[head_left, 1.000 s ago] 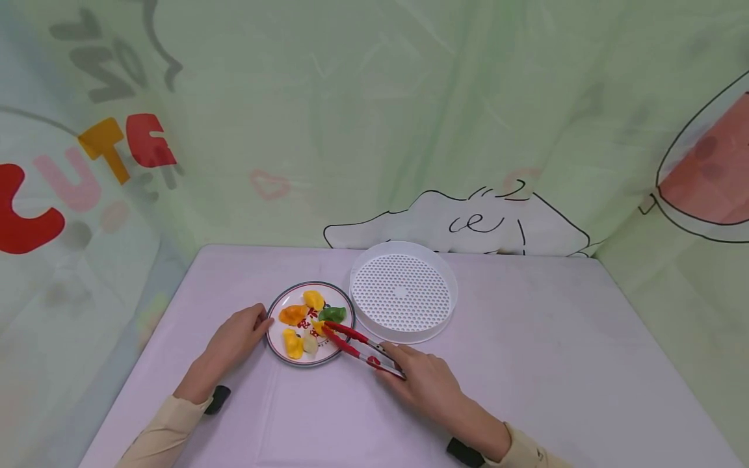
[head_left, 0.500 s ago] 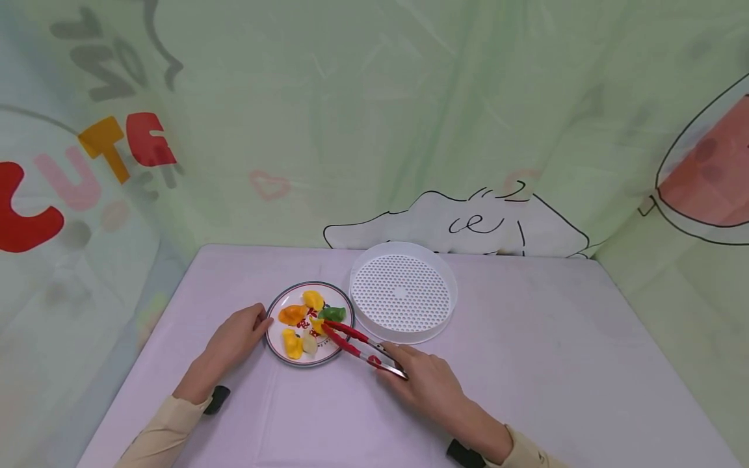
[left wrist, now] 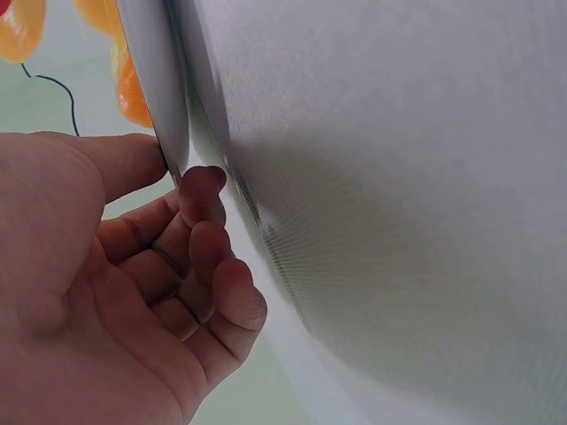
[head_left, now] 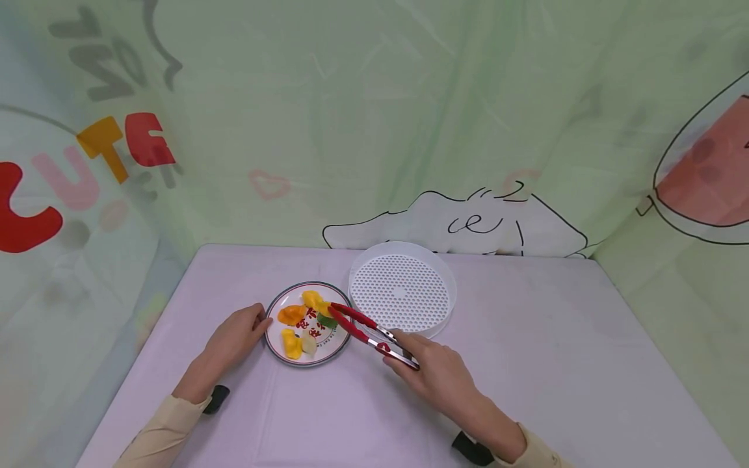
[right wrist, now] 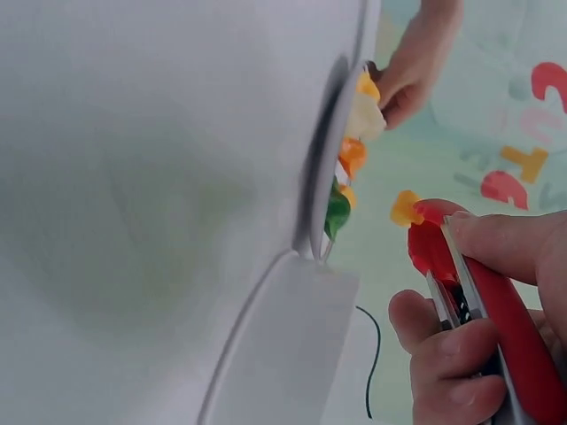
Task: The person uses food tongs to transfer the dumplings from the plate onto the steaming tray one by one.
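Observation:
My left hand [head_left: 236, 335] pinches the left rim of a white plate [head_left: 324, 351], thumb above and fingers curled beneath, as the left wrist view shows. My right hand [head_left: 439, 370] grips red and metal tongs [head_left: 357, 332], whose red tips hold a small yellow dumpling [right wrist: 405, 208] above the plate. On the plate lie an orange dumpling [head_left: 290, 315], a yellow one [head_left: 290, 344] at lower left, a pale one [head_left: 309, 342], another yellow one [head_left: 310, 298] at the top and a green one [head_left: 325, 321], partly hidden by the tongs.
A round white steamer tray [head_left: 401, 292] with a perforated base stands just right of the plate, near the table's back edge. A pale cloth covers the table [head_left: 526, 338]. Printed green curtains [head_left: 374, 130] hang behind and at both sides.
The tongs have lifted the yellow dumpling from the plate's middle and carried it up and slightly right, over the green one. My right hand moved along; the left hand stayed on the rim.

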Available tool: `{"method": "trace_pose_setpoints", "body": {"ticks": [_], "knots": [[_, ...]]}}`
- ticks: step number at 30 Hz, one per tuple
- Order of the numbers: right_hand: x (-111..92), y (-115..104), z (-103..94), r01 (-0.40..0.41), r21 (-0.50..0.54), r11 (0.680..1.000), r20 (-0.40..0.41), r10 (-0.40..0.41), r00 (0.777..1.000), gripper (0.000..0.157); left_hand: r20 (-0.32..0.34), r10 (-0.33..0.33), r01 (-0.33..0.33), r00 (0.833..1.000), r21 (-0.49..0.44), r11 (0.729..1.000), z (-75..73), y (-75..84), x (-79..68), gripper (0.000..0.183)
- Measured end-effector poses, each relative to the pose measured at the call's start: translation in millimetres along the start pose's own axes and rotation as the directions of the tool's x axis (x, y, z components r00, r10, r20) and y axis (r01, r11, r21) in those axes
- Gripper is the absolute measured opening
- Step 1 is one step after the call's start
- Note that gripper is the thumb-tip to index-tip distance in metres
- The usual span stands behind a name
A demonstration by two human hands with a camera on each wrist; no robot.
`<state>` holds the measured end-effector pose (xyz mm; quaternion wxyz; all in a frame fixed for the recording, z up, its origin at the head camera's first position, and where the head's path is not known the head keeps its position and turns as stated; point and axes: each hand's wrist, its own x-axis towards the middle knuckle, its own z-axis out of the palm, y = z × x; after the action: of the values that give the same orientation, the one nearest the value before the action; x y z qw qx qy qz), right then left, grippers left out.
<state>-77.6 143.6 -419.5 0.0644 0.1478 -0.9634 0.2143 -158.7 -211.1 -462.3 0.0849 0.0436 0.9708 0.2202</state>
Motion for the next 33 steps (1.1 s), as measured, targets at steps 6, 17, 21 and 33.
{"method": "trace_pose_setpoints", "body": {"ticks": [6,17,21,33], "knots": [[2,11,-11.2,0.002,-0.027,1.0,-0.064,-0.003,0.998,0.05,0.003,-0.001,0.001,1.0,0.0,1.0,-0.6,0.7,0.2,0.018],[11,44,-33.4,-0.064,-0.039,0.997,-0.051,0.062,0.997,0.051,0.007,-0.011,0.011,1.0,0.01,1.0,2.6,-2.8,2.4,0.019],[17,56,-41.0,-0.098,-0.057,0.994,-0.016,0.098,0.995,0.051,0.005,-0.013,0.013,1.0,0.011,1.0,3.3,-3.3,2.7,0.02],[29,69,-45.5,-0.148,-0.113,0.982,0.113,0.161,0.981,0.052,0.0,0.004,-0.004,1.0,-0.012,1.0,3.5,-5.3,2.7,0.019]]}}
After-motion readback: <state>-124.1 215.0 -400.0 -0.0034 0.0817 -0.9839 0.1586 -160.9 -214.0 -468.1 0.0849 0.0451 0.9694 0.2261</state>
